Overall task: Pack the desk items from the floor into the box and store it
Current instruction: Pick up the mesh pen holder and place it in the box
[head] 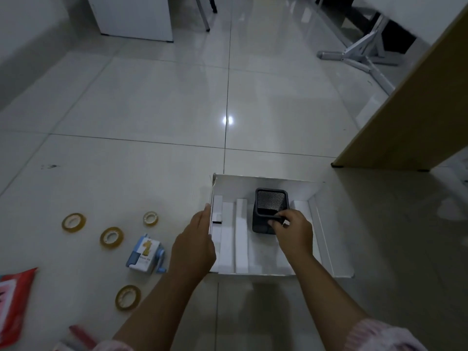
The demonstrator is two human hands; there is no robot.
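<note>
An open white box [321,224] lies on the tiled floor in front of me. Inside it stands a black mesh pen holder [269,206], and my right hand [293,230] pinches its near rim. Against the box's left wall rests my left hand [196,245], thumb over the edge. Left of the box on the floor lie several rolls of clear tape [111,237], [73,222], [150,218], [128,297] and a blue and white pencil sharpener [147,254].
A red packet [15,302] and a red pen-like item [82,336] lie at the lower left. A wooden desk panel [410,117] stands at the right. White metal table legs [364,50] and a white cabinet [134,16] are farther back.
</note>
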